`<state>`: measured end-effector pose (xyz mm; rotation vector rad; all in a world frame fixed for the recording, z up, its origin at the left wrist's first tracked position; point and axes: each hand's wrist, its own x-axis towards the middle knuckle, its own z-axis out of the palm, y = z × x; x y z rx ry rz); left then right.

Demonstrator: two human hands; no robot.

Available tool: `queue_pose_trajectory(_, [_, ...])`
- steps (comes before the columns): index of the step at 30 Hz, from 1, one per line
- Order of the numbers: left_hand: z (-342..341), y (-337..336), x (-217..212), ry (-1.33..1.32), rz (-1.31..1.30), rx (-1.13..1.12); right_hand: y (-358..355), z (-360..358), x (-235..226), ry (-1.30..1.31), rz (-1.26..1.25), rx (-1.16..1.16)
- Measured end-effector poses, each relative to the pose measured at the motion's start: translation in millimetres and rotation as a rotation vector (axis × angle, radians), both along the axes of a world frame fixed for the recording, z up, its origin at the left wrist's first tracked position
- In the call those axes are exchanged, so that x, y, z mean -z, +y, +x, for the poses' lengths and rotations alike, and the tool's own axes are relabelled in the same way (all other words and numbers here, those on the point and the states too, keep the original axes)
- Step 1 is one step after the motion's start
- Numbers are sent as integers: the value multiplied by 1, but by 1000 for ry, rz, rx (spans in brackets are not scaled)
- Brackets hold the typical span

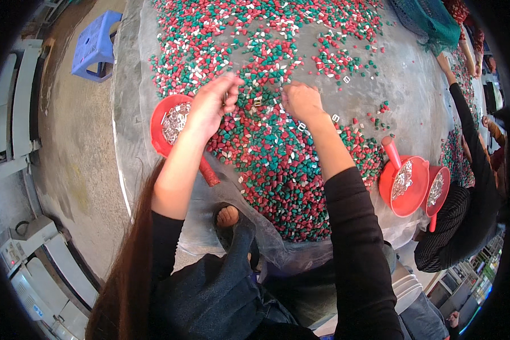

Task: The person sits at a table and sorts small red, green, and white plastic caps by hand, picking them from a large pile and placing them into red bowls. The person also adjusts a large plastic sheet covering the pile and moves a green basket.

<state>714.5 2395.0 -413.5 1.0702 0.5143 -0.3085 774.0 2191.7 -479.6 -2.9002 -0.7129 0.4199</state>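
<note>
A thick layer of small red and green cone-like pieces (286, 181) covers the plastic-sheeted table, with small metal slider buckles (258, 102) scattered among them. My left hand (212, 105) hovers over the left of the layer, fingers curled in. Whatever they hold, if anything, cannot be made out. Just across from it, my right hand (301, 101) is down close to the pieces with its fingers bent together; their tips are partly hidden. Pale buckles (301, 127) show by my right wrist. Beside my left forearm sits a red plastic dipper (158, 131) with metal buckles inside, its handle partly behind my arm.
Two more red dippers, a larger one (386, 184) and a smaller one (446, 182), hold metal buckles at the right edge. Green netting (430, 25) lies at the far right, near a co-worker's black sleeve (467, 122). A blue stool (96, 45) stands on the floor at left.
</note>
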Motion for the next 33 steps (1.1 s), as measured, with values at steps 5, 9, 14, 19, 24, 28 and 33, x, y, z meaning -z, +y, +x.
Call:
queue_pose_trajectory(5, [-3, -29, 41, -287, 1078, 297, -23, -7, 2, 65, 206, 221])
queue_pose_trajectory(9, [-6, -40, 56, -319, 1386, 398, -70, -5, -10, -64, 434, 562])
queue_pose_trajectory(14, [-8, -43, 62, -378, 1520, 464, -122, -21, -11, 88, 123, 633])
queue_pose_trajectory(19, [-5, -45, 58, -404, 1520, 427, -118, -25, 3, 98, 7, 550])
queue_pose_trajectory(24, [-30, -31, 20, -332, 1376, 217, -93, -26, -21, 122, 41, 497])
queue_pose_trajectory(28, [-75, 12, -18, -368, 1348, -72, -13, -56, -48, 125, 682, 464])
queue_pose_trajectory(33, [-94, 51, -40, -73, 1551, -70, 110, -101, -62, 271, 993, 267])
